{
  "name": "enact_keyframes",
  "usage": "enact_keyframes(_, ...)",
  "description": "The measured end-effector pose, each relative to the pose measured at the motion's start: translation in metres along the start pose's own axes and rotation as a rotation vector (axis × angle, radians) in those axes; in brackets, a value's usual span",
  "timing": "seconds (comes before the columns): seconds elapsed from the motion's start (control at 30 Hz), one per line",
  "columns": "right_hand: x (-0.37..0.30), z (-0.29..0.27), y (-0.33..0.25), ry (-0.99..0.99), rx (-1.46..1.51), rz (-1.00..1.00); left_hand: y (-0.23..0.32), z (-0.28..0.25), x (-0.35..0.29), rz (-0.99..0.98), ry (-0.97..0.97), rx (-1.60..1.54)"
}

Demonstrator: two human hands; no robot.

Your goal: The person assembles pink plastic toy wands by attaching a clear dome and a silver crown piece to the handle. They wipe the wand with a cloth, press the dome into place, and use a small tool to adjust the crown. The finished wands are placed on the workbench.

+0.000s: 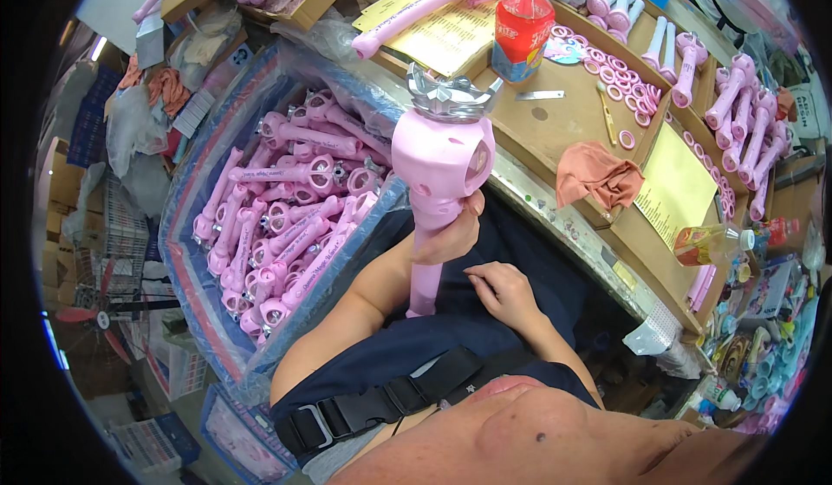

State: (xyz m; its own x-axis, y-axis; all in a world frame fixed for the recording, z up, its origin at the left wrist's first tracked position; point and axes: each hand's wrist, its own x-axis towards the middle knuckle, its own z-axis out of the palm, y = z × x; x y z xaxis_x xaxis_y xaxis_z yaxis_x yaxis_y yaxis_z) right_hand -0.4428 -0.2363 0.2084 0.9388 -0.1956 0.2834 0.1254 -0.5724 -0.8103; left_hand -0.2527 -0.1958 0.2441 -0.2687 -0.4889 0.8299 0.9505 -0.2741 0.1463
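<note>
The left hand (446, 238) hides part of the wand's handle (426, 264).

Bright, even light fills the centre of the frame, with colours vivid and shadows soft. A white glint sits on the silver crown-shaped plastic cap (448, 97) at upper centre. The brown cardboard-covered worktop (555, 125) at upper right is evenly lit. The fisheye lens bends straight edges toward the rim, where a black border closes the picture. The lower edge is soft and out of focus.
</note>
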Motion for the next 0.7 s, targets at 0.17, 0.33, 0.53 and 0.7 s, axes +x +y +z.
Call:
enact_keyframes(0.17,-0.004,0.012,-0.003,-0.272,0.794,0.195,-0.01,-0.004,0.008,0.053,0.111,0.122)
enact_keyframes(0.33,-0.001,0.022,0.002,-0.176,1.138,0.403,-0.021,-0.012,0.014,0.149,0.71,0.473)
enact_keyframes(0.53,-0.015,0.005,-0.011,0.094,0.552,0.378,-0.041,-0.048,0.041,-0.101,1.031,0.931)
enact_keyframes(0.7,-0.043,-0.031,-0.006,0.256,-0.104,0.439,-0.056,-0.065,0.056,-0.304,1.18,1.155)
